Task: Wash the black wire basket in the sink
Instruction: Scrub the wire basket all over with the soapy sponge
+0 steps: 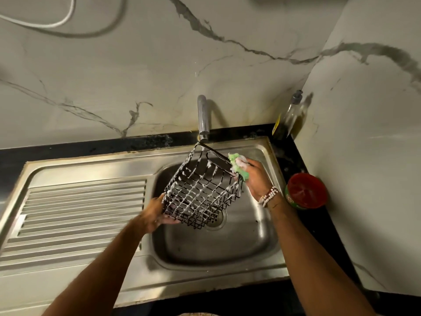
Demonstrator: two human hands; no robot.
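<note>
Above the stainless-steel sink (227, 249), the black wire basket (200, 190) hangs tilted in the air, its square grid of thin wires streaked with white foam. The left hand (155, 215) grips its lower left corner, fingers curled around the wires, though blur hides their exact lie. The right hand (254, 179) holds a soft green sponge (237, 166), lathered and crumpled, its fingers closed around it and pressing it against the basket's upper right rim. A beaded bracelet (270, 196) circles that wrist. A chrome tubular faucet (203, 119) rises just behind the basket. The sink's ribbed drainboard (79, 213) stretches to the left. On the dark counter (319, 226) at the right stand a pump bottle (288, 117) in the corner and a round tub (305, 190) with a red lid. Grey-veined marble walls (136, 76) rise behind.
</note>
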